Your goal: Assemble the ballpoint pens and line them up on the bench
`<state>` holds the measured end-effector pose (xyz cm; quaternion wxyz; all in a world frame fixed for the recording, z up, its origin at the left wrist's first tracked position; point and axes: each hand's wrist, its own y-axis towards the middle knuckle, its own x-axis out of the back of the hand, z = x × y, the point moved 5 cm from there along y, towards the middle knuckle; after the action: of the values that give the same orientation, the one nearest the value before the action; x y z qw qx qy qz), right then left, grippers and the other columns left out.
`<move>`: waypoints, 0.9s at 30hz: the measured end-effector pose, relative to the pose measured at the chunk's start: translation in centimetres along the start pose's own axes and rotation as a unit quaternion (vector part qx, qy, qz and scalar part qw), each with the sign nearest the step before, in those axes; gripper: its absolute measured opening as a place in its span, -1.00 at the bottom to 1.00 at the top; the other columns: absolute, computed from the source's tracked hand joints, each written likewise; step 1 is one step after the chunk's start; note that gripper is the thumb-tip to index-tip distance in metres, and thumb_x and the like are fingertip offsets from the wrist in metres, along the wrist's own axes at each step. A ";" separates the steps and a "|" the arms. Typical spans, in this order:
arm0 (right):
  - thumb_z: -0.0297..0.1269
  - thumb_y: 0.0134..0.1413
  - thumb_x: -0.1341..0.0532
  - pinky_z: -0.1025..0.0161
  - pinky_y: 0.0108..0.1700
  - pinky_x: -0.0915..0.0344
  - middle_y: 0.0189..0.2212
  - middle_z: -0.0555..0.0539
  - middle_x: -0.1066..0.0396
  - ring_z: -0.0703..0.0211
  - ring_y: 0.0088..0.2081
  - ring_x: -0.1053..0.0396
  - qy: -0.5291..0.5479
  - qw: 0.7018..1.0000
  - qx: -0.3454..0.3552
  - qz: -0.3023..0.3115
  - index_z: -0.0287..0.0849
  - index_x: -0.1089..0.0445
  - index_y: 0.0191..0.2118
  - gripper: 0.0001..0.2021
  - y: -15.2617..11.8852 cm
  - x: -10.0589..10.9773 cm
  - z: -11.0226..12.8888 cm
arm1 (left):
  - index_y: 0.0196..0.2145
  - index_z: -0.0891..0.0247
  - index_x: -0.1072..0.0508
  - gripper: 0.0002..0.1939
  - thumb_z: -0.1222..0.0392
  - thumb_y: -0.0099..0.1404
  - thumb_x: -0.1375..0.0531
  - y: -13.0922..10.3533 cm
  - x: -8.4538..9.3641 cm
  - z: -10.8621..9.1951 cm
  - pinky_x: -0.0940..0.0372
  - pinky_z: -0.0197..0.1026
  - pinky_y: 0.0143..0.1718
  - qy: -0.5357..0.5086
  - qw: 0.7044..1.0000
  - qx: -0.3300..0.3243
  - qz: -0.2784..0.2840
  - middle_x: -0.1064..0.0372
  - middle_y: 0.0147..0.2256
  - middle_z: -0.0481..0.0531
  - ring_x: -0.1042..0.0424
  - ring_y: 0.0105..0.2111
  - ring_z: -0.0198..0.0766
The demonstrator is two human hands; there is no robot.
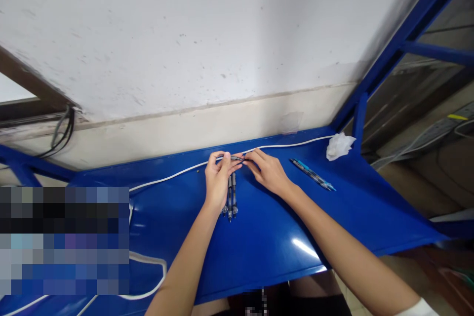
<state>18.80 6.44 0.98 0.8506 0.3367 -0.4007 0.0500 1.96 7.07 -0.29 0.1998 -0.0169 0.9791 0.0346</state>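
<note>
Near the back of the blue table, my left hand pinches a dark, slim pen by its grey part. My right hand has its fingers closed at the pen's other end, which points right. The pen lies roughly level between both hands. Just below it, several grey and black pens lie side by side on the table, partly hidden by my left hand. To the right of my right hand rests a small group of pens, black with light blue.
A white cable runs along the back of the blue table and loops at the left. Crumpled white paper sits at the back right. A wall and blue frame bars stand behind. The lower left is pixelated.
</note>
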 end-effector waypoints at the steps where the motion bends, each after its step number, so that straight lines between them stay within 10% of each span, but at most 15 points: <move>1: -0.16 0.62 -0.09 0.20 -0.15 -0.36 -0.02 -0.15 -0.55 0.07 -0.13 -0.55 0.017 1.000 -0.002 -0.004 -0.07 -0.39 0.07 -0.81 0.0 -0.1 0.0 | -0.06 0.17 -0.37 -0.59 -0.13 0.40 -0.40 0.0 -0.1 0.1 -0.55 -0.02 0.00 0.001 1.000 0.001 0.002 -0.70 -0.12 0.17 -0.72 -0.13 -0.08; 15: -0.19 0.54 -0.12 0.20 -0.25 -0.33 -0.24 -0.07 -0.47 0.11 -0.31 -0.43 0.084 0.996 -0.029 -0.017 -0.06 -0.29 -0.06 -0.91 -0.3 -0.4 -0.7 | -0.10 0.19 -0.47 -0.64 -0.08 0.37 -0.44 -0.4 -0.7 0.0 -0.53 -0.01 0.04 0.002 1.000 -0.004 0.002 -0.70 -0.09 0.20 -0.71 -0.07 -0.04; 27: -0.15 0.60 -0.09 0.15 -0.13 -0.44 -0.02 -0.17 -0.54 0.03 -0.10 -0.55 0.055 0.998 -0.013 -0.008 -0.02 -0.39 0.15 -0.78 -0.1 0.1 0.3 | -0.10 0.20 -0.59 -0.73 -0.03 0.43 -0.39 -0.1 -0.6 0.2 -0.41 0.12 0.28 -0.006 0.999 -0.011 0.047 -0.67 0.02 0.23 -0.64 0.09 0.01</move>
<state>18.70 6.18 1.11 0.8763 0.3255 -0.3508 0.0563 2.61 7.01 -0.24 0.2034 0.0274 0.9771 0.0553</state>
